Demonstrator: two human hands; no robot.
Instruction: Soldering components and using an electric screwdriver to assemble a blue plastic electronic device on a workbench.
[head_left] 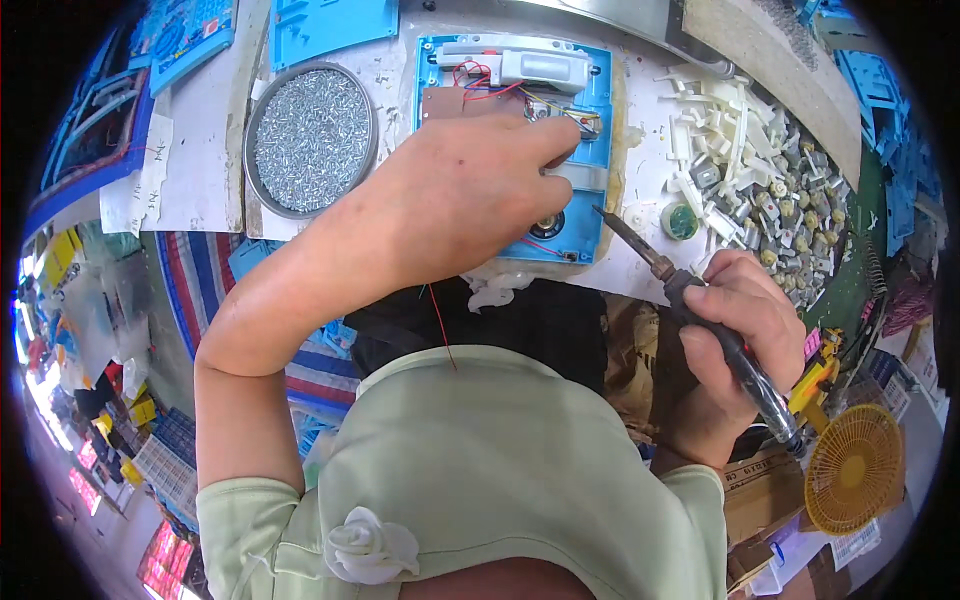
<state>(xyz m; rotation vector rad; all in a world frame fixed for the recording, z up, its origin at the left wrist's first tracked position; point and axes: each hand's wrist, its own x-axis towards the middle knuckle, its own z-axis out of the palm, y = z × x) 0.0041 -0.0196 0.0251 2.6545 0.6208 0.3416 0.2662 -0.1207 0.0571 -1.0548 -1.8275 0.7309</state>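
Note:
A blue plastic housing [597,150] lies on the bench in front of me. It holds a grey plastic part [545,68], a brown board [440,103], thin red wires [490,92] and a round black speaker-like part [548,226]. My left hand [470,185] reaches across the housing, its fingers curled and pinched at the right side near some wires. Whatever sits between those fingertips is hidden. In my right hand [750,320] is a soldering iron [640,248], gripped by its dark handle, with the tip pointing up-left beside the housing's right edge.
A round metal bowl [249,140] of small silvery fasteners stands left of the housing. On the right are heaped white plastic parts [735,130] and small metal parts [795,215], with a small green round container [680,221] beside them. More blue panels [335,25] lie at the back.

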